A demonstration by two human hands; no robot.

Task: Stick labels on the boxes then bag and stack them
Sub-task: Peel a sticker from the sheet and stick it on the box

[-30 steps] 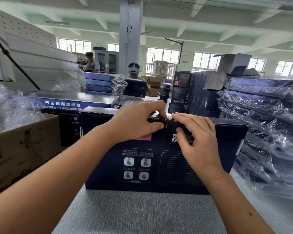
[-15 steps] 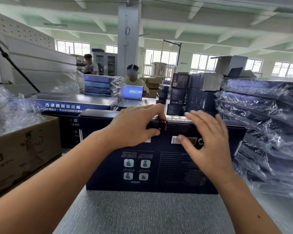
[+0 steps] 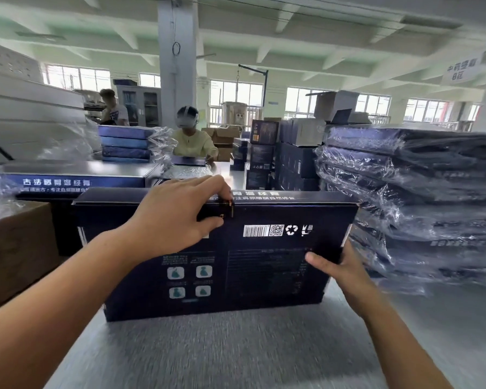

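Observation:
A large dark navy box [image 3: 264,265] stands on edge on the grey table [image 3: 222,352], its printed face with barcode and icons toward me. My left hand [image 3: 177,217] grips its top edge near the middle, fingers over the top and thumb on the front face, where a small dark label with gold trim [image 3: 226,210] shows. My right hand [image 3: 337,262] holds the box's right edge, thumb on the front face and fingers hidden behind it.
A tall stack of bagged dark boxes [image 3: 421,203] fills the right side. A brown carton [image 3: 14,248] sits at left, with more blue boxes [image 3: 68,178] behind. Across the table a person in a pale top [image 3: 192,144] works; another stands further back.
My right hand left the top edge by the label, lifted open, then dropped to grip the box's right edge. The left hand kept its hold on the top edge.

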